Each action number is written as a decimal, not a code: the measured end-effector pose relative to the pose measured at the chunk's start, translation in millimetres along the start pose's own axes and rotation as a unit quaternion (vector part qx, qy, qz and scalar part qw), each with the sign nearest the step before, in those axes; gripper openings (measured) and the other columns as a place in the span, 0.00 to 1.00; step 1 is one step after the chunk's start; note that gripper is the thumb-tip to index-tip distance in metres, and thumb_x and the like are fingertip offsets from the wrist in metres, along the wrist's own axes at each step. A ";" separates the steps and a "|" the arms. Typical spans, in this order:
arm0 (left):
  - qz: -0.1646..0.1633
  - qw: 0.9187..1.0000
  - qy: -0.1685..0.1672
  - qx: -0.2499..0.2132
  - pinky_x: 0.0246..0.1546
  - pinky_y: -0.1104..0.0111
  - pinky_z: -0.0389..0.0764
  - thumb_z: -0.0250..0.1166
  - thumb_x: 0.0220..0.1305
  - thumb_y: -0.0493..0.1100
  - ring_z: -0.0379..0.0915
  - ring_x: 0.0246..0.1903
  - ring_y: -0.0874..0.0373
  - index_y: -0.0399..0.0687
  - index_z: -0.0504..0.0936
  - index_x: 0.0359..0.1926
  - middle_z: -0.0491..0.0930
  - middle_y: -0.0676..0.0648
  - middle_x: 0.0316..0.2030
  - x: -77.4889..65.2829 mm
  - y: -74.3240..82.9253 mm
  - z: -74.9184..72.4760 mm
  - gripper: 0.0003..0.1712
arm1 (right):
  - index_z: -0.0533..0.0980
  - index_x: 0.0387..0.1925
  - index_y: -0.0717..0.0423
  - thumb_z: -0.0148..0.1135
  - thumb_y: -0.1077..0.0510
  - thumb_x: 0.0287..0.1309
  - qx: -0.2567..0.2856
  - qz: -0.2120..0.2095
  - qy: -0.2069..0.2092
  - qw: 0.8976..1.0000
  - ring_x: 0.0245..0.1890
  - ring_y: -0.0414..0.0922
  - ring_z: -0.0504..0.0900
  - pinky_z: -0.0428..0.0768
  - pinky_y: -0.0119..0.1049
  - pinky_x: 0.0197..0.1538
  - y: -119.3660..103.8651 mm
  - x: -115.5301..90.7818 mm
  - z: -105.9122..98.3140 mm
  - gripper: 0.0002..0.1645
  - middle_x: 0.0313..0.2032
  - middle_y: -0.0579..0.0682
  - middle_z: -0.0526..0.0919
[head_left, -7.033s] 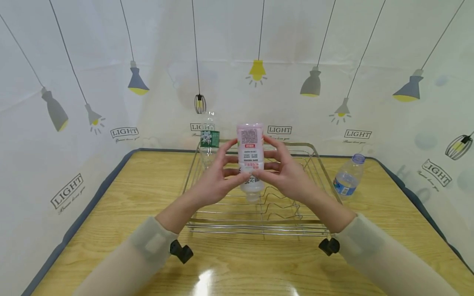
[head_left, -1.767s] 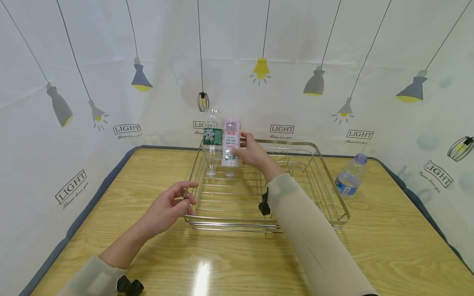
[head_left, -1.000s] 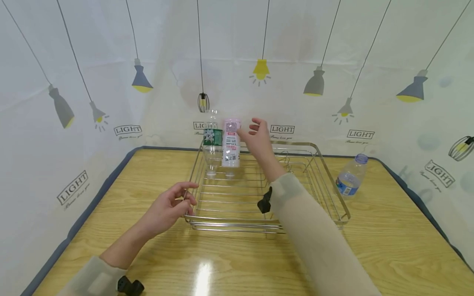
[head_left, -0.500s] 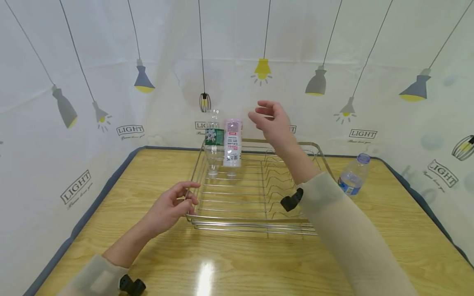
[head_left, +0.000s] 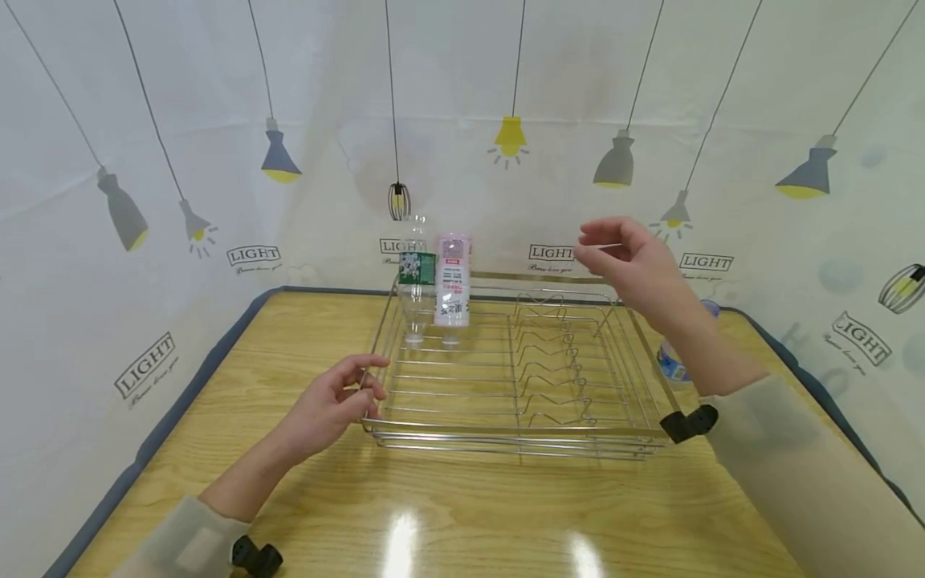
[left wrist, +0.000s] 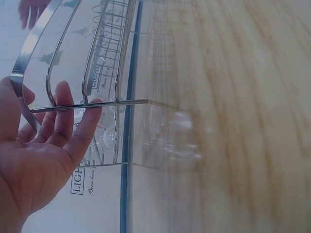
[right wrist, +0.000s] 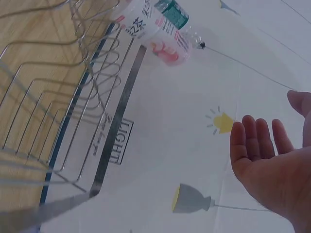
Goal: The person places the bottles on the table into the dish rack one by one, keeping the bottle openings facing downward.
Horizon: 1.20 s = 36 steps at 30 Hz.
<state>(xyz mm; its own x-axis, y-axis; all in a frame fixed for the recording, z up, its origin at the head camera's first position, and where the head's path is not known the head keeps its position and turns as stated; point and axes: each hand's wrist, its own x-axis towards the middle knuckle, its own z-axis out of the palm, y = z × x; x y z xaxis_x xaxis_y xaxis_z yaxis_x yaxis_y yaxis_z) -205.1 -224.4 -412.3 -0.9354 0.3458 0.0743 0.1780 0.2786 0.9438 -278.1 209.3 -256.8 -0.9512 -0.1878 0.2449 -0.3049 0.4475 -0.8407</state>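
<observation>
Pink bottle (head_left: 452,281) vertical, neck down

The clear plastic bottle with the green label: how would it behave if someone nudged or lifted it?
Probably tippy: the clear, green-labelled plastic bottle stands neck-down in the silver wire rack. It is likely light, since no liquid shows inside, and its thin-looking, see-through sides may dent if squeezed.

"What's behind the desk (head_left: 491,514) on your feed?"
"I see a pale, creased wall covering (head_left: 448,64) printed with hanging lamps (head_left: 511,136) and the word LIGHT (head_left: 253,254)."
"And lower down?"
"A dark blue band (head_left: 197,385) along its foot; I get white glare spots (head_left: 400,546) on the wood grain."
</observation>
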 end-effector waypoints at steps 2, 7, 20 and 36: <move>0.002 1.000 0.000 -0.001 0.47 0.66 0.90 0.55 0.80 0.33 0.85 0.41 0.53 0.39 0.68 0.78 0.79 0.35 0.50 -0.1 -0.3 0.2 0.29 | 0.72 0.72 0.49 0.65 0.43 0.79 -0.022 -0.002 0.002 1.000 0.57 0.34 0.81 0.81 0.22 0.53 6.5 -6.9 -14.9 0.30 0.62 0.39 0.79; 0.005 1.000 0.003 -0.002 0.47 0.67 0.90 0.55 0.79 0.33 0.85 0.40 0.53 0.39 0.68 0.78 0.79 0.35 0.49 -0.2 -0.8 0.4 0.29 | 0.75 0.69 0.47 0.64 0.46 0.80 -0.065 -0.011 0.026 0.998 0.54 0.30 0.81 0.79 0.21 0.46 27.2 -21.8 -55.3 0.24 0.55 0.30 0.81; 0.005 1.000 0.004 -0.002 0.47 0.67 0.90 0.55 0.79 0.33 0.85 0.40 0.54 0.37 0.68 0.77 0.79 0.37 0.48 0.2 0.9 0.8 0.29 | 0.68 0.77 0.32 0.61 0.47 0.82 -0.075 0.057 0.054 0.994 0.56 0.20 0.75 0.73 0.13 0.53 111.4 -52.3 -144.5 0.28 0.60 0.21 0.74; 0.006 1.000 0.007 -0.005 0.47 0.66 0.90 0.56 0.80 0.33 0.85 0.41 0.53 0.44 0.71 0.76 0.80 0.36 0.49 0.4 -2.0 0.8 0.27 | 0.40 0.90 0.51 0.58 0.47 0.85 -0.098 0.113 -0.090 0.985 0.78 0.61 0.65 0.73 0.58 0.78 191.0 -60.4 -140.7 0.51 0.84 0.68 0.52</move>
<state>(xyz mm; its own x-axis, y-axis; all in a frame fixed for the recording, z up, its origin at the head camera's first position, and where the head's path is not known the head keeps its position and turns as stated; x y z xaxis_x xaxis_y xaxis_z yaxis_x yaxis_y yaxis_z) -205.7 -224.2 -414.5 -0.9377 0.3356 0.0898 0.1858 0.2660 0.9459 -285.7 429.2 -364.2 -0.9771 -0.2088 -0.0415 -0.1075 0.6521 -0.7505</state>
